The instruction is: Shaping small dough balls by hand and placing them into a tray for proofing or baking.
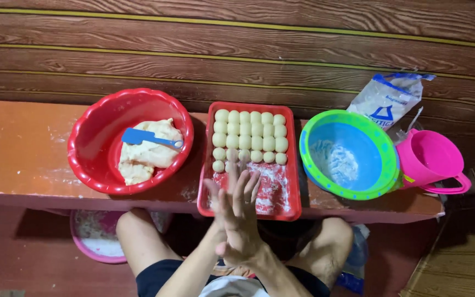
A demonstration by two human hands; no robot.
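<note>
My left hand [214,202] and my right hand [244,223] are pressed palm to palm with fingers stretched out, just above the near end of a red rectangular tray [205,187]. Whatever lies between the palms is hidden. The tray's far half holds several rows of small pale dough balls [251,135]; its near half is dusted with white flour [275,187]. To the left, a round red bowl [83,159] holds a lump of pale dough [145,157] with a blue spatula [138,136] lying on it.
Everything stands on a low orange bench [17,148] against a wood-panelled wall. Right of the tray are a blue bowl with a green rim [310,171] holding some flour, a pink jug [430,157] and a white flour bag [388,99]. A pink bowl [92,245] sits under the bench by my knee.
</note>
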